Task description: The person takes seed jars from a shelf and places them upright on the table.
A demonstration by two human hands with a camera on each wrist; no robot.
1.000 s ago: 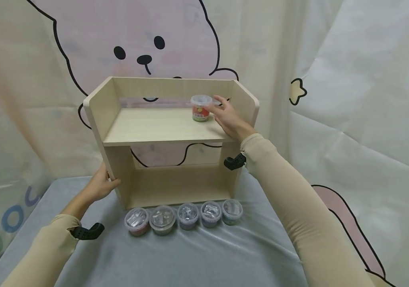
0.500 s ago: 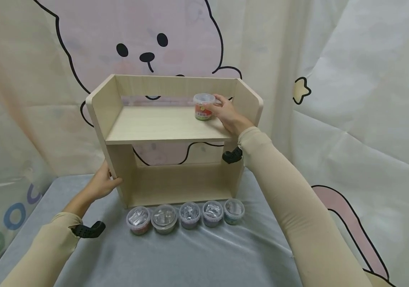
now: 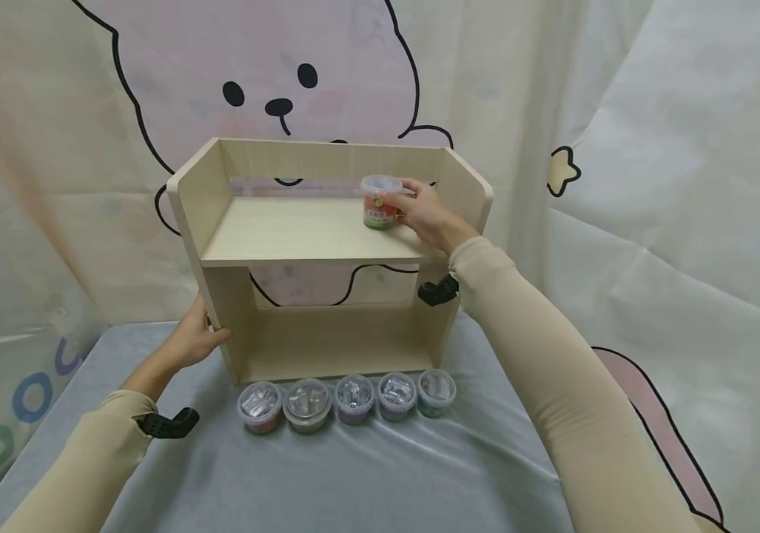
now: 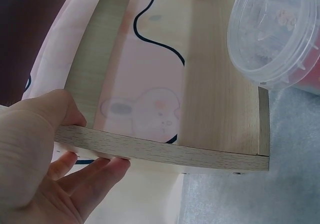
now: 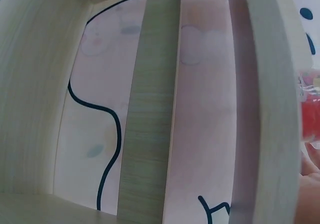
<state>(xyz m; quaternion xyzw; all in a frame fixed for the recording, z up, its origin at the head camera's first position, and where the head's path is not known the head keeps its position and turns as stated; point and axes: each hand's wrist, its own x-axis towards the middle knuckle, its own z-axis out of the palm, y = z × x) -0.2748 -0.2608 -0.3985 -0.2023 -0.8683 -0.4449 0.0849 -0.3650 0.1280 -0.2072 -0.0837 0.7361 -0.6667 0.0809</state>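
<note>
A small plastic tub (image 3: 378, 213) with a clear lid, a red label and a green base stands on or just above the upper board of a pale wooden shelf unit (image 3: 280, 233). My right hand (image 3: 431, 219) holds it from the right, thumb in front and fingers behind. In the right wrist view, only a strip of the red tub (image 5: 311, 116) and part of the hand (image 5: 309, 196) show at the right edge. My left hand (image 3: 188, 337) grips the unit's left side panel. The left wrist view shows that panel's edge (image 4: 165, 155) between thumb and fingers.
Several clear-lidded tubs stand in a row before the unit, from the left tub (image 3: 260, 406) to the right tub (image 3: 436, 392). A grey-blue cloth (image 3: 326, 481) covers the table. Printed curtains (image 3: 673, 185) hang behind and at the sides.
My right hand's raised fingers have come in against the tub, which has shifted slightly toward the shelf's front. The left hand keeps its grip. The head view has drifted a little.
</note>
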